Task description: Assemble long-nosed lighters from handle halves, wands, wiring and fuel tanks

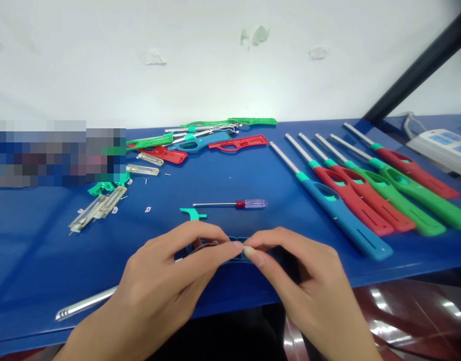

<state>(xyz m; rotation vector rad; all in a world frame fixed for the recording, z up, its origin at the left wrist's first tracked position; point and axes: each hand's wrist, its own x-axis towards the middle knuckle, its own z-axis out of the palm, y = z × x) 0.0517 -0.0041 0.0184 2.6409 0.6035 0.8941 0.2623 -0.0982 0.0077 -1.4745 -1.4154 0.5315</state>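
Note:
Near the table's front edge my left hand (170,281) and my right hand (301,281) meet fingertip to fingertip. Both are closed in a pinch on a blue lighter shell (236,254), mostly hidden under my fingers. A thin wire loop shows under my left fingers. A silver metal tube (85,303) sticks out to the left from below my left hand. Just beyond my fingers lie a small teal trigger piece (193,214) and a small screwdriver (234,203) with a clear handle.
Several assembled long lighters (366,195), blue, red and green, lie in a row at right. Loose coloured lighter shells (215,135) and clear fuel parts (102,205) lie at back left. A white power strip (444,148) sits far right on the blue table (46,240).

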